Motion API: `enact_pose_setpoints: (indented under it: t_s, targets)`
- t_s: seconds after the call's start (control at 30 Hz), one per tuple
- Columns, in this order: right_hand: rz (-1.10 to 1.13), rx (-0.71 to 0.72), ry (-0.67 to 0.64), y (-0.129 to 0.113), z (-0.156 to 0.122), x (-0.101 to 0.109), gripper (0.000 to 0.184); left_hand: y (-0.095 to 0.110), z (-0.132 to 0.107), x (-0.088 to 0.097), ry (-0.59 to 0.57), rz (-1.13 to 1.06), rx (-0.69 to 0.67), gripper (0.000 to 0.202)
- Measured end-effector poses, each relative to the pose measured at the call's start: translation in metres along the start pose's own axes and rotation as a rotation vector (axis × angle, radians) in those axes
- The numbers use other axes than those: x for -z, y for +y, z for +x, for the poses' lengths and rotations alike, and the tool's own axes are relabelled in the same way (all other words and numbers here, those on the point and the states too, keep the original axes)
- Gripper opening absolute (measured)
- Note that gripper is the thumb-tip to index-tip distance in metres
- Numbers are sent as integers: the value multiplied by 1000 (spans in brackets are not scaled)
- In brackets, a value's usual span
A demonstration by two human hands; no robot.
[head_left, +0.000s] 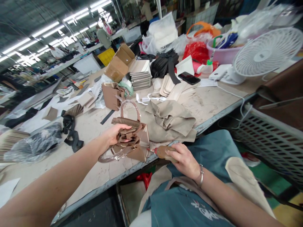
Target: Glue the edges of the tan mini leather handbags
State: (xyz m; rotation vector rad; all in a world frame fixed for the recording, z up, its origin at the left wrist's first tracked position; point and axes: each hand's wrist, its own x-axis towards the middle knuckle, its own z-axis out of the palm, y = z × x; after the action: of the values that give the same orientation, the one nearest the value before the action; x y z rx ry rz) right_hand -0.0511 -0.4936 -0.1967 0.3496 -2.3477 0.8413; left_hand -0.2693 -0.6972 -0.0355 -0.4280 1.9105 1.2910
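Observation:
A small brown handbag (145, 136) lies tipped on its side at the table's front edge, its looped handles wrapped in clear plastic. My left hand (119, 134) is closed on the bag's folded brown material. In my right hand (183, 157) is a tan squeeze bottle (163, 152) with a red nozzle, pointed left toward the lower edge of the bag. Whether the tip touches the bag I cannot tell. Just behind stands a second brown handbag (110, 97), upright. Crumpled grey-beige fabric (169, 121) lies to the right of the held bag.
Behind are stacked beige panels (141, 75), an open cardboard box (119, 63), black strips (164, 64) and a phone (188, 78). A white fan (268, 52) stands at right, above a plastic basket (272, 142). Black straps (71, 132) lie left. People work farther back.

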Motion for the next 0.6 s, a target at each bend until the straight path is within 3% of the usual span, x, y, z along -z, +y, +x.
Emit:
enact_pose_setpoints:
  t_s: [0.3,0.6]
  targets:
    - [-96,54,-11,3,12,10,24,3,8,-2,35,23,3,12]
    - [-106,163,-33,1,16,19,23,5,14,-3,-11,35,-13,18]
